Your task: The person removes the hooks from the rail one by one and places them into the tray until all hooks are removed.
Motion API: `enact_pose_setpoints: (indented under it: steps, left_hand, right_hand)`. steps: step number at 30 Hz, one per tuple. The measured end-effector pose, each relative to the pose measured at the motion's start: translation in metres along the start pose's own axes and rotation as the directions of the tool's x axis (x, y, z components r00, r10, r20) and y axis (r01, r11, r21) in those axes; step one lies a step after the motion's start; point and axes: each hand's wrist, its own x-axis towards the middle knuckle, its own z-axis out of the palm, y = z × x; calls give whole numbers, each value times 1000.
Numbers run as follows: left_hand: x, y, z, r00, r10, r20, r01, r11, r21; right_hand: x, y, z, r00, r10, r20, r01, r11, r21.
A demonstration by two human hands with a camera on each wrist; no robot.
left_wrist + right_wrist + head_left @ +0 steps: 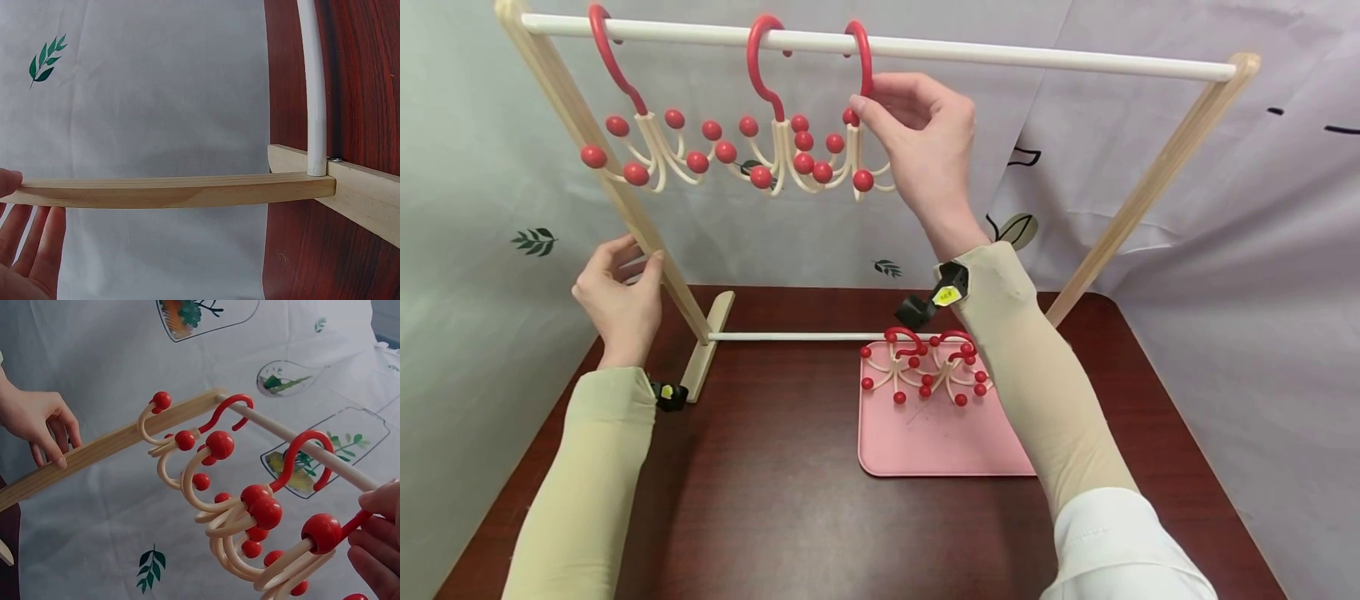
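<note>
While hooked, hanger touches right hand.

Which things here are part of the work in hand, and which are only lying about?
In the work:
- right hand pinching the third hanger
- top rail with two hung hangers
- left hand gripping the wooden post
- spare hangers on the pink tray

Lying about:
- printed cloth
- table

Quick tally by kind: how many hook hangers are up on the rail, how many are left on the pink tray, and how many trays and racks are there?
Hangers on the rail: 3
Hangers on the pink tray: 2
Pink tray: 1
Wooden rack: 1
Total: 7
</note>
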Motion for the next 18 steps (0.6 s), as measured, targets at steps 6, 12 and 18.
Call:
enact_pose_setpoints:
  steps: [6,12,18]
  left_hand:
    - [-2,1,-1,1000,9,-4,-9,1000,-12]
    - [-2,2,-1,1000,28,-8,-28,999,-21]
    - [-1,0,0,1000,22,-7,-22,1000,-19]
  right_hand:
    - [-1,-1,-1,1000,-20,-13,20,1000,5]
    - [0,1,-3,998,-54,-35,55,998,26]
    - [0,1,-8,997,-60,-50,62,998,33]
